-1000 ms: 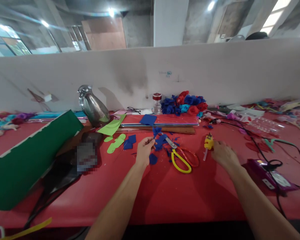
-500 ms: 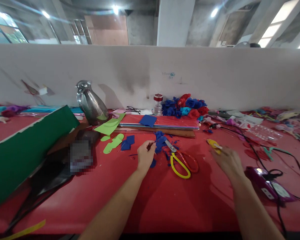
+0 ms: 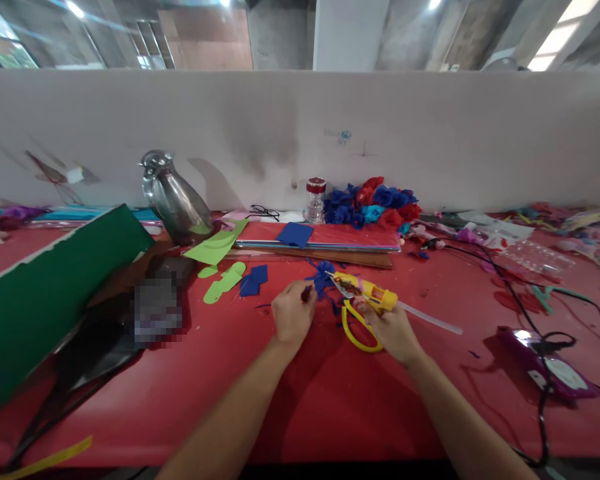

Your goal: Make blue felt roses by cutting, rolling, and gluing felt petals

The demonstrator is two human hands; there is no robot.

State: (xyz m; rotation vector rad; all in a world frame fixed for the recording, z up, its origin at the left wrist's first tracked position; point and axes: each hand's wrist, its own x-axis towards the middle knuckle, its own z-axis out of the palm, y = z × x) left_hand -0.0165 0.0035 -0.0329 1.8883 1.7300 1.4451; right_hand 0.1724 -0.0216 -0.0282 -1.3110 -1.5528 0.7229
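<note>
My right hand is wrapped round a yellow hot glue gun, with a clear glue stick poking out of its back end. The gun's nozzle points left, towards a crumpled blue paper piece. My left hand is closed, its fingers curled together just left of the nozzle; whatever it pinches is hidden. Beneath the gun and my right hand lie scissors, of which the yellow handle shows clearly; the rest is mostly covered.
Blue paper squares and green cut-outs lie left. Behind are stacked coloured sheets, a jar, paper flowers and a metal jug. A purple power strip with black cables is right; a green board leans left.
My right hand has brought the glue gun from the right to the middle, over the scissors. My left hand has turned slightly and stays near the blue paper. The view has tilted down.
</note>
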